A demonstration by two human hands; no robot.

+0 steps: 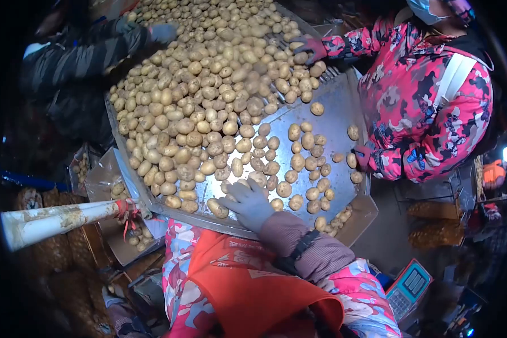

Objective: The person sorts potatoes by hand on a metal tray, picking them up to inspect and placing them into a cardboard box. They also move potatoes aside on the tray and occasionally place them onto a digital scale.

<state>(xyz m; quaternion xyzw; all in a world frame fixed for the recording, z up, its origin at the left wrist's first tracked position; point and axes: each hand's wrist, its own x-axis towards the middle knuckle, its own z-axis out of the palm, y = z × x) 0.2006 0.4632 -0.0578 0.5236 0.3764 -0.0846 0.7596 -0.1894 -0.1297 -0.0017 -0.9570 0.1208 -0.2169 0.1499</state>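
Observation:
My right hand, in a grey glove, lies palm down with its fingers spread at the near edge of a metal sorting table. Its fingertips reach among loose potatoes, beside an oblong potato. A heap of potatoes covers the left and far parts of the table. Down at the lower left, my left hand hangs low near boxes; it is small and dim, and its grip does not show clearly.
A co-worker in pink camouflage has gloved hands at the right side. Another person's striped sleeve reaches over the heap. Cardboard boxes with potatoes stand below the edges. A white pole juts in from the left; a scale display sits lower right.

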